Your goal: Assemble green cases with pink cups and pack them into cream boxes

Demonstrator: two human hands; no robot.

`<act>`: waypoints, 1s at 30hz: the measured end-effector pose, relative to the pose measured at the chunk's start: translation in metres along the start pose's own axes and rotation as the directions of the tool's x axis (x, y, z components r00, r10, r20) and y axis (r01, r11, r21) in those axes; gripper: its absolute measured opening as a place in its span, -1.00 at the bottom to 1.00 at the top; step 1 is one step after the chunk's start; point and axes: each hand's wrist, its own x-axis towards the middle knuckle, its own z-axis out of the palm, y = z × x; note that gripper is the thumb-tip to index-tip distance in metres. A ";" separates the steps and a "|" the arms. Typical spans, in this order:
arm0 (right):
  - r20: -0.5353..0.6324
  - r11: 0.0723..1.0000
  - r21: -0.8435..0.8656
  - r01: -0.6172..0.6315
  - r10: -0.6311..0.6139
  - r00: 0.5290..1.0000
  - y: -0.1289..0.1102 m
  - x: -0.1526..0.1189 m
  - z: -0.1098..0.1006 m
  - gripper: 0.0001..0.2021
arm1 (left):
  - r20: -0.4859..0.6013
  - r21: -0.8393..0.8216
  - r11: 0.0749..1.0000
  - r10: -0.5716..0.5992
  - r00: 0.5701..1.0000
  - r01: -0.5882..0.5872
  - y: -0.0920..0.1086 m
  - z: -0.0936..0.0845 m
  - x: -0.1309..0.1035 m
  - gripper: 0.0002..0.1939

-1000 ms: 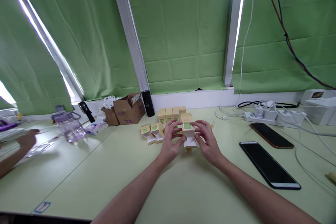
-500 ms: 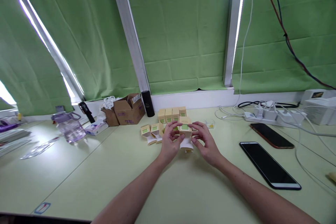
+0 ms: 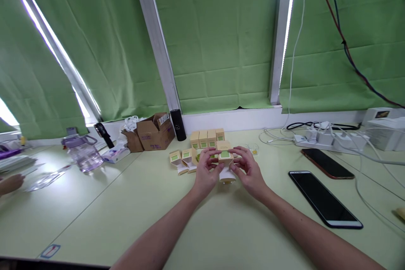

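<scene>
Between my two hands is a small cream box (image 3: 225, 156) with a green label and an open white flap toward me. My left hand (image 3: 207, 171) grips its left side with fingertips and thumb. On the right side, the fingers and thumb of my right hand (image 3: 248, 171) hold the same box. Two similar boxes with open flaps (image 3: 189, 158) lie just left of my left hand. Behind my hands a row of several closed cream boxes (image 3: 207, 138) stands together. A small clear item with a yellow spot (image 3: 254, 151) lies behind my right hand.
Two phones (image 3: 325, 198) (image 3: 327, 163) and a power strip (image 3: 329, 142) with cables are at right. A cardboard box (image 3: 156, 133), black cylinder (image 3: 178, 125), tissue pack (image 3: 116, 153) and clear bottle (image 3: 84, 154) stand at left. Another person's hand (image 3: 12, 183) is at far left.
The held box has shifted slightly to the right and its flap looks a little more tilted. My right thumb has moved in closer on it. Another person's hand has come into view at far left.
</scene>
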 end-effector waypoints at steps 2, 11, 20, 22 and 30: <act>-0.020 1.000 0.000 -0.015 0.015 1.000 0.000 0.000 0.001 -0.67 | 0.004 0.006 1.000 0.007 1.000 -0.007 0.000 0.001 -0.001 -0.66; -0.052 0.998 0.012 -0.061 0.061 0.997 0.002 0.002 0.002 -0.70 | 0.013 0.067 0.997 -0.025 1.000 0.024 0.003 0.003 -0.003 -0.63; -0.074 0.989 0.109 -0.104 0.112 0.991 0.001 0.004 -0.001 -0.65 | 0.230 -0.024 0.999 0.027 0.973 -0.022 0.004 -0.006 -0.006 -0.33; -0.087 0.988 0.115 -0.106 0.116 0.989 -0.001 0.005 -0.002 -0.64 | 0.278 -0.016 0.999 0.052 0.959 -0.050 0.001 -0.007 -0.005 -0.18; -0.092 0.986 0.128 -0.106 0.118 0.989 -0.002 0.004 -0.001 -0.63 | 0.260 0.130 0.988 0.043 0.965 -0.080 0.000 -0.008 -0.006 -0.16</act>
